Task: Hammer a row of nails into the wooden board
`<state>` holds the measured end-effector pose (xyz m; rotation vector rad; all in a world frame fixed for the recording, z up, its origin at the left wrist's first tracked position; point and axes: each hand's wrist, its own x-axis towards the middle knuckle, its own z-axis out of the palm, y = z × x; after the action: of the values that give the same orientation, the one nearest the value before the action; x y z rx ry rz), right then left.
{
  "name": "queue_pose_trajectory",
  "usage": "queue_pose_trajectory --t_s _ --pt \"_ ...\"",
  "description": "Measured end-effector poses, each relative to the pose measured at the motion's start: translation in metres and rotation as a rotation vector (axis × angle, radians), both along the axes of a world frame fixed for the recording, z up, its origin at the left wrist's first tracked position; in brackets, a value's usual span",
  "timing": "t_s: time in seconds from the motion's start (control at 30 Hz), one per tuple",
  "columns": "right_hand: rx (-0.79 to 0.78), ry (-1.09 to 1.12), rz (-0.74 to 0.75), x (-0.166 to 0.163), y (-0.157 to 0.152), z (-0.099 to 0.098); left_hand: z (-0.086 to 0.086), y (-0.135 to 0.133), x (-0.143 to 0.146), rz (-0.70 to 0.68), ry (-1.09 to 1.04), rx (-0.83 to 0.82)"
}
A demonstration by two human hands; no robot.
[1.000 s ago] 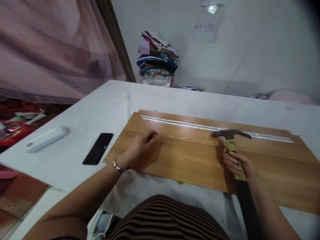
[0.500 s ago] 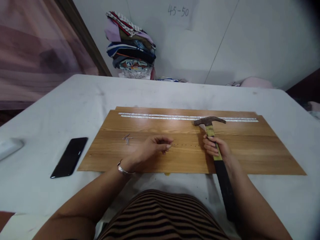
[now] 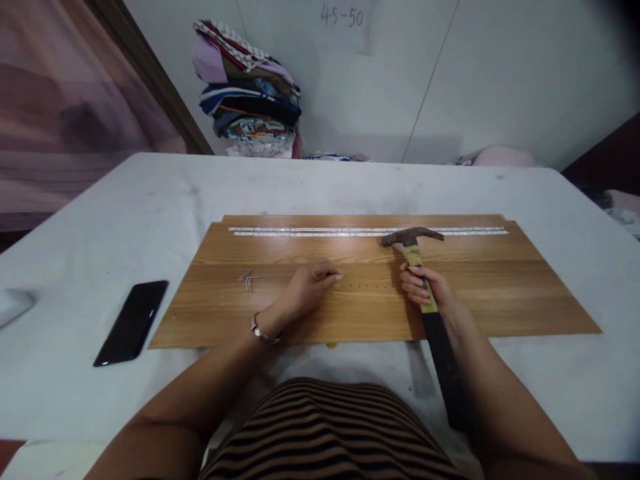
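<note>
My right hand (image 3: 423, 288) is wrapped round the yellow part of a claw hammer (image 3: 413, 255), whose rusty head is raised over the wooden board (image 3: 520, 300). The hammer's black grip runs back along my forearm. Thumb and fingertips of my left hand (image 3: 314, 285) are pinched together just above the board's middle; whatever they hold, if anything, is too small to make out. From those fingertips a row of small dark dots (image 3: 367, 287) runs right towards the hammer. Several loose nails (image 3: 249, 280) lie on the board to the left of my left hand.
Two pale measuring strips (image 3: 295, 233) lie along the board's far side. A black phone (image 3: 133, 323) rests on the white table (image 3: 175, 193), left of the board, with a white object (image 3: 15, 305) farther left. Folded clothes (image 3: 250, 87) are stacked behind the table against the wall.
My left hand's fingers have closed from a loose curl into a pinch, close to the row of dots. The right hand still grips the hammer. The view has shifted slightly.
</note>
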<state>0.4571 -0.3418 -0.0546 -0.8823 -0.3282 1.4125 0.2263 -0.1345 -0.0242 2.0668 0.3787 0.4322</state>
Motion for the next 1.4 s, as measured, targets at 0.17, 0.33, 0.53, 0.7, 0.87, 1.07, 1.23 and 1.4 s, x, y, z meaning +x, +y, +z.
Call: queue_pose_trajectory --t_s 0.17,0.33,0.53,0.7,0.87,1.07,1.23,1.4 --pt "-0.016 0.007 0.002 0.002 0.0 -0.001 -0.008 -0.002 0.005 -0.038 -0.003 0.021" --pt "-0.001 0.042 -0.001 0.002 0.0 -0.002 -0.021 0.0 0.01 -0.063 -0.067 0.077" --pt "0.034 0.077 0.02 0.004 0.0 -0.005 -0.03 0.002 0.013 -0.025 -0.102 0.171" --pt "0.063 0.085 0.033 0.004 0.001 -0.006 -0.033 0.001 0.014 -0.006 -0.105 0.186" --pt "0.011 0.046 0.007 0.002 0.001 0.0 -0.032 0.0 0.014 -0.026 -0.08 0.179" --pt "-0.046 -0.028 -0.031 -0.001 0.001 0.004 -0.033 0.0 0.015 -0.035 -0.037 0.226" --pt "-0.033 -0.036 -0.011 -0.002 0.002 0.004 -0.031 -0.001 0.014 -0.067 -0.049 0.295" --pt "-0.024 -0.071 -0.025 -0.005 0.002 0.004 -0.028 -0.006 0.011 -0.091 -0.057 0.337"
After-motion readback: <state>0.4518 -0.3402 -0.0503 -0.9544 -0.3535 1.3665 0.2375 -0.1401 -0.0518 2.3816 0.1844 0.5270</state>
